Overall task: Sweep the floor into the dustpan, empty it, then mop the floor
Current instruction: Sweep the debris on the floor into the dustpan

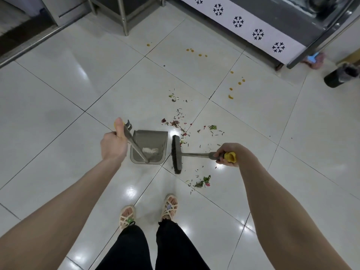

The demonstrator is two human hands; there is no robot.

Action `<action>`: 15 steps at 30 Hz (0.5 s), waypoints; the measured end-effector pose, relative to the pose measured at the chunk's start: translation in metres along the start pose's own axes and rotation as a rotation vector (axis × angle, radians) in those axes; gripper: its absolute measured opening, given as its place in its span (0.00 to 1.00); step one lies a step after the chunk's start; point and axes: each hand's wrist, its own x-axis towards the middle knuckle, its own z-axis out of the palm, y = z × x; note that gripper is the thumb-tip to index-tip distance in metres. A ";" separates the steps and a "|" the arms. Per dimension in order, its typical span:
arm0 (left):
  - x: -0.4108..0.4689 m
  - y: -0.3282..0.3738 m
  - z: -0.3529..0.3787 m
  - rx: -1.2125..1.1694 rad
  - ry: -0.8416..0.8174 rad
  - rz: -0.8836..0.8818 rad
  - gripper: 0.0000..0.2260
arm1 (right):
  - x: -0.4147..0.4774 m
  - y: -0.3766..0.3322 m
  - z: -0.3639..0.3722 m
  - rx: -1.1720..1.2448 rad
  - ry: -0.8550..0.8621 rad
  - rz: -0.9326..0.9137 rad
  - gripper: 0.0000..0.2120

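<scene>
A grey dustpan [153, 139] rests on the white tiled floor [68, 90], its mouth facing right, with a few pale scraps inside. My left hand [113, 145] grips the top of its long handle. My right hand [227, 154] holds the yellow-tipped handle of a broom, whose dark brush head [176, 153] stands on the floor just right of the dustpan. Plant scraps and petals [179, 121] lie scattered beyond and right of the brush. A second small pile of scraps [203, 181] lies near my right foot. Orange spots [230, 96] dot the tiles farther off.
A steel table leg [124, 18] stands at the back. A unit with a snowflake-patterned panel [238, 22] runs along the back right. A black bin [339, 76] and a blue-and-pink cleaning tool [313, 59] sit at the far right. My sandalled feet [148, 211] are below.
</scene>
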 end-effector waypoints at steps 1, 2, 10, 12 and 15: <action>-0.003 0.003 0.006 -0.001 -0.002 -0.003 0.34 | 0.000 0.000 -0.005 -0.005 0.007 -0.008 0.02; -0.006 0.005 0.012 -0.002 -0.005 -0.004 0.34 | -0.001 -0.001 -0.009 -0.011 0.014 -0.018 0.03; -0.021 0.029 0.037 -0.029 0.020 0.013 0.33 | -0.007 -0.012 -0.051 0.058 -0.034 -0.118 0.03; -0.019 0.035 0.038 -0.012 0.028 0.020 0.33 | -0.010 -0.016 -0.065 0.104 -0.063 -0.129 0.02; -0.011 0.045 0.039 0.013 0.029 0.043 0.34 | -0.013 -0.024 -0.078 0.162 -0.102 -0.142 0.03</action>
